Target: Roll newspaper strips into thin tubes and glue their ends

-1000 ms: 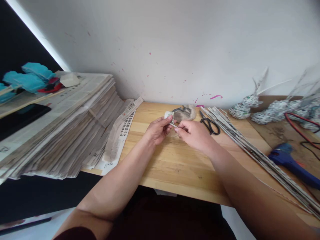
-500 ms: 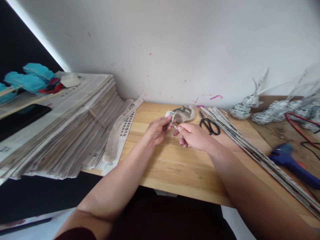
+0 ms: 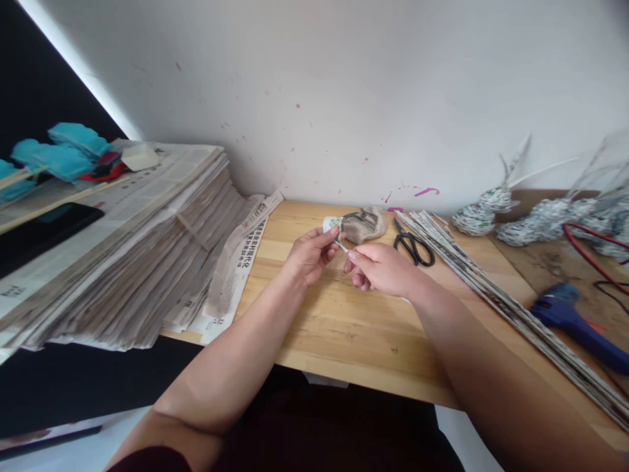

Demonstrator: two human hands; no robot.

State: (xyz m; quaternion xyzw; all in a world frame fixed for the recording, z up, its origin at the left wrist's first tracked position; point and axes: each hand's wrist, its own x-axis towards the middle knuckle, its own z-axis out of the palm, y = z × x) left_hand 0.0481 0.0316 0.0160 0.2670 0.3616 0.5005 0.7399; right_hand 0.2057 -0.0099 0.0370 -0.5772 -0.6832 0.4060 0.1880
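Observation:
Above the wooden table (image 3: 324, 334), my left hand (image 3: 313, 254) pinches a strip of printed paper (image 3: 332, 223), whose white end with green print sticks up past the fingers. My right hand (image 3: 378, 267) grips the thin, rolled part of the same paper between thumb and forefinger. A short twisted length spans the gap between the hands. Just behind them lies a brownish cloth-like bundle (image 3: 369, 226) with a dark object on top, too small to make out. Black-handled scissors (image 3: 413, 248) rest to the right of my right hand.
A tall newspaper stack (image 3: 162, 242) stands left, bearing a dark phone (image 3: 59, 219) and blue bundles (image 3: 73, 154). Long rolled paper sticks (image 3: 501, 308) lie right, beside a blue glue gun (image 3: 574, 321). Woven paper figures (image 3: 479, 213) stand at the back right, near the wall.
The paper has turned slightly in my fingers, and its white end now points more to the left. Both hands keep nearly the same place.

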